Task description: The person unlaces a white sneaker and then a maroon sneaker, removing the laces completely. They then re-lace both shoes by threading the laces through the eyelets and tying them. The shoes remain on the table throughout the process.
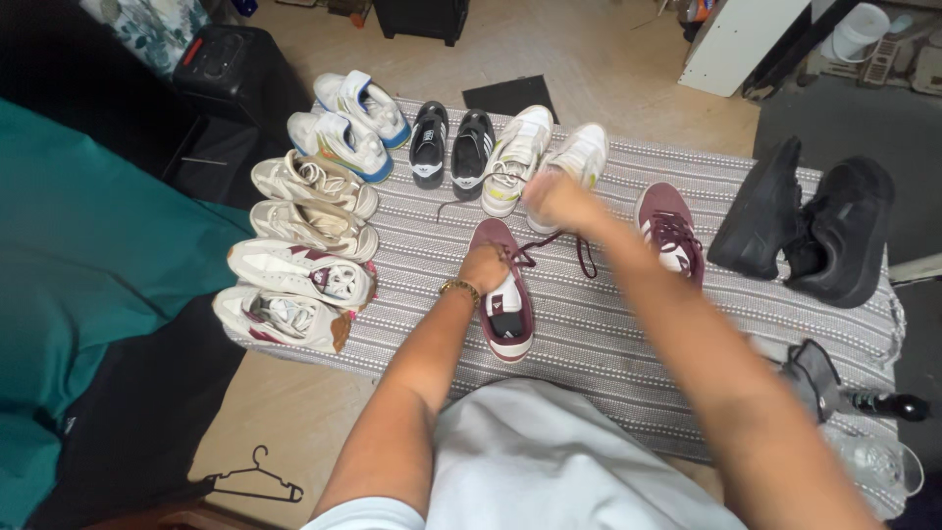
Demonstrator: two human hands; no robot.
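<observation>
So, a maroon shoe (505,294) is set on the striped mat (608,324), toe pointing away from the camera, roughly mid-mat. It's pinned by the left hand (486,267), which is clenched over the laces near the tongue; a gold bracelet (459,288) is worn on that wrist. The right hand (554,199) is raised further out and blurred, so the grip can't really be told, but a dark lace (564,245) is seen running from the shoe up toward it.

The matching maroon shoe (670,231) is parked just to the right, apart from the first one. A row of other pairs is lined along the far edge: white-blue sneakers (351,123), black slip-ons (451,145), white sneakers (545,162). More beige and white ones (304,245) are stacked down the left side. Two black shoes (805,221) are sat at the right end. A black hanger (253,481) is lying on the floor (608,59) at the lower left.
</observation>
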